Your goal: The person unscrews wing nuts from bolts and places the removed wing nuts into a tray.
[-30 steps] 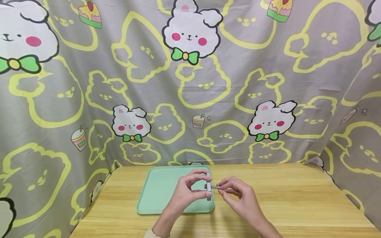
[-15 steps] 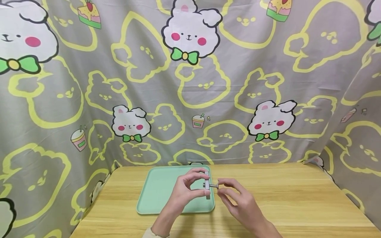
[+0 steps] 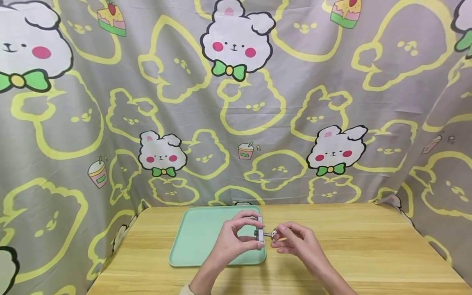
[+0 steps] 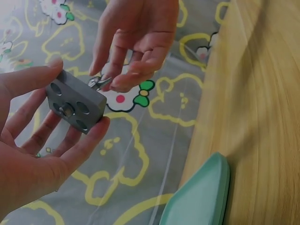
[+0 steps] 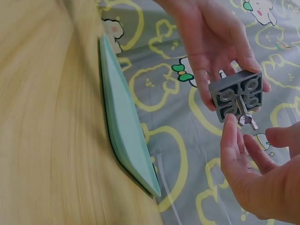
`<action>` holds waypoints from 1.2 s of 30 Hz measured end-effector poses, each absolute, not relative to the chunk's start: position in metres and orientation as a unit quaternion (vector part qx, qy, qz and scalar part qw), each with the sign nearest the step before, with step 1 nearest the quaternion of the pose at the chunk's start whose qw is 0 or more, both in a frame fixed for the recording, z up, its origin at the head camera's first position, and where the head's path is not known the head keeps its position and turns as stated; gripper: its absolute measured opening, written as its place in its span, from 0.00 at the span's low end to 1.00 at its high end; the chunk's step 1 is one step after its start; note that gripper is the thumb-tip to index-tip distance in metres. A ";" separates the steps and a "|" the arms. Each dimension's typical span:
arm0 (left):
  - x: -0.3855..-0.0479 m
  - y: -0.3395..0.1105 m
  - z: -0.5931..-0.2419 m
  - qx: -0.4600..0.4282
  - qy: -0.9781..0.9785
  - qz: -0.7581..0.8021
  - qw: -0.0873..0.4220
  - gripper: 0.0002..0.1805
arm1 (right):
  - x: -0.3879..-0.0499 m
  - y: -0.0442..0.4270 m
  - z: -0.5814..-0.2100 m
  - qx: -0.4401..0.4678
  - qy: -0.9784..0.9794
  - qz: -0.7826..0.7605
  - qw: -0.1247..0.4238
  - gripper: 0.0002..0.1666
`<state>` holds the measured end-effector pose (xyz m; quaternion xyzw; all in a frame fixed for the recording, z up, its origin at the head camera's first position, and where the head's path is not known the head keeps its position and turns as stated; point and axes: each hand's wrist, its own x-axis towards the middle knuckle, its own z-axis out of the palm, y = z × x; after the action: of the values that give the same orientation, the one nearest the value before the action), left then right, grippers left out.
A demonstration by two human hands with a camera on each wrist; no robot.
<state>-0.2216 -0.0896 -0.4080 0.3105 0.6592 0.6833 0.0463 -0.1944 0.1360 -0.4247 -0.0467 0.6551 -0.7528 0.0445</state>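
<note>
My left hand (image 3: 229,239) grips a grey square block (image 5: 239,91) by its edges, thumb on one side and fingers on the other, above the tray's right side. A bolt (image 4: 66,110) passes through the block's centre, its head on the left face among several round holes. From the right face the threaded shank sticks out, with a shiny wing nut (image 5: 247,121) at its end. My right hand (image 3: 304,243) is at the wing nut with fingers loosely bent. In the right wrist view a fingertip lies beside the wing nut and the thumb stands apart from it.
A mint-green tray (image 3: 199,233) lies on the light wooden table (image 3: 354,246), left of centre, partly under my left hand. A grey curtain (image 3: 254,164) printed with cartoon rabbits hangs behind the table and along both sides.
My right hand has changed its finger posture around the wing nut, first close on it, then spread, now spread differently. The block has shifted slightly, first left, then back right and down.
</note>
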 end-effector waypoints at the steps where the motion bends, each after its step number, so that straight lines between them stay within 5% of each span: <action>1: -0.221 -0.089 -0.408 0.314 0.661 0.680 0.048 0.19 | -0.195 0.137 -0.425 -0.043 0.652 -0.755 0.060 0.24; 12: -0.219 -0.088 -0.408 0.319 0.674 0.663 0.055 0.19 | -0.197 0.142 -0.428 -0.073 0.624 -0.767 0.129 0.16; 36: -0.223 -0.093 -0.409 0.311 0.657 0.684 0.065 0.19 | -0.193 0.139 -0.426 -0.166 0.723 -0.671 -0.002 0.19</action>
<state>-0.2227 -0.0925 -0.4089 0.3114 0.6566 0.6839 0.0648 -0.1929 0.1392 -0.4258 -0.1663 0.7226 -0.6710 -0.0017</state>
